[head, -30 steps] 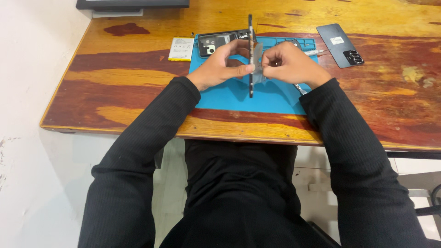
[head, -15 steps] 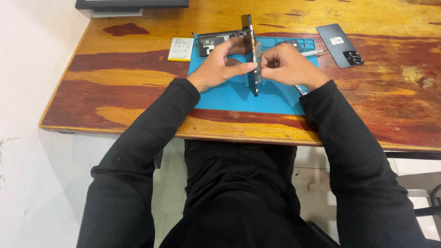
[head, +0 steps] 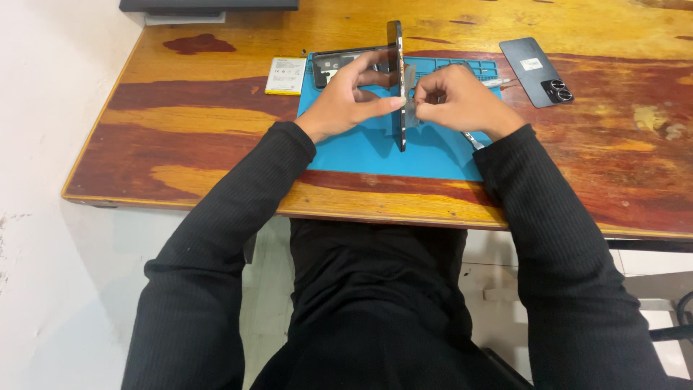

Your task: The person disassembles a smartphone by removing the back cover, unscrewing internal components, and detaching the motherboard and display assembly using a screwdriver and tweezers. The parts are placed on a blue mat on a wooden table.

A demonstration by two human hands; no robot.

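A dark phone [head: 395,43] stands on its edge over the blue work mat [head: 361,152], seen edge-on. My left hand [head: 352,95] grips it from the left side, thumb pressed on its near edge. My right hand [head: 456,100] is on the right side, fingers pinched on a thin clear film [head: 410,108] that comes off the phone's face. Both sleeves are black.
A phone frame with exposed parts [head: 333,66] lies at the mat's far left. A pale yellow battery [head: 285,76] lies left of the mat. A dark phone back cover with camera rings [head: 538,71] lies at the right. A metal tool [head: 471,140] pokes out under my right wrist.
The upright phone has shifted slightly left and back between my hands, and my right hand has pulled the film a little farther from it.
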